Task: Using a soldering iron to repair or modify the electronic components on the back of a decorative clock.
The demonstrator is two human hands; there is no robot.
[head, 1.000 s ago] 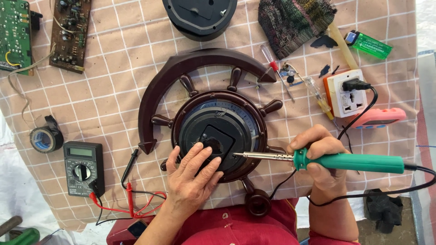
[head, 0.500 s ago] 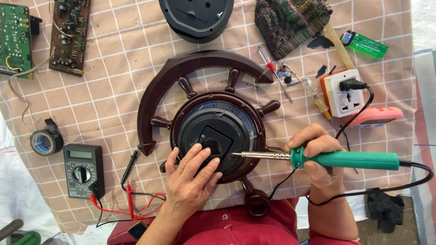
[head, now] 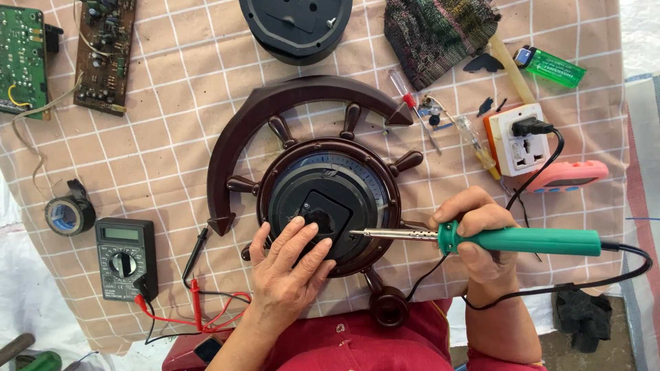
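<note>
head view looks straight down on a brown ship's-wheel wall clock of dark plastic [head: 289, 110], lying face down on a tan cloth with a white grid [head: 172, 137]. its round black back plate [head: 289, 199] fills the middle, with a small square black movement box [head: 323, 213] at the centre, partly covered by fingers

left hand [head: 289, 264] lies flat on the back plate, fingers spread a little and straight, fingertips touching the movement box; it grips nothing. right hand [head: 478, 240] is wrapped round the teal-handled soldering iron [head: 522, 240], thumb and fingers closed on the front of the handle. the iron's metal shaft lies level, pointing left, and its tip sits just beside the left fingertips at the edge of the movement box; whether it touches the box is hard to tell

black cord runs from the iron's handle off to the right and loops back under the wrist. a white and orange socket block [head: 515, 148] with a black plug in it sits above the right hand, with a pink flat gadget [head: 567, 175] just beside it

a black multimeter with red and black leads [head: 124, 257] lies left of the left hand, a roll of black tape [head: 69, 213] near it. two circuit boards [head: 62, 55] at the upper left and a round black housing [head: 295, 27] at the top are cut off by the frame. the lower spoke of the wheel ends against a red garment [head: 357, 343]
</note>
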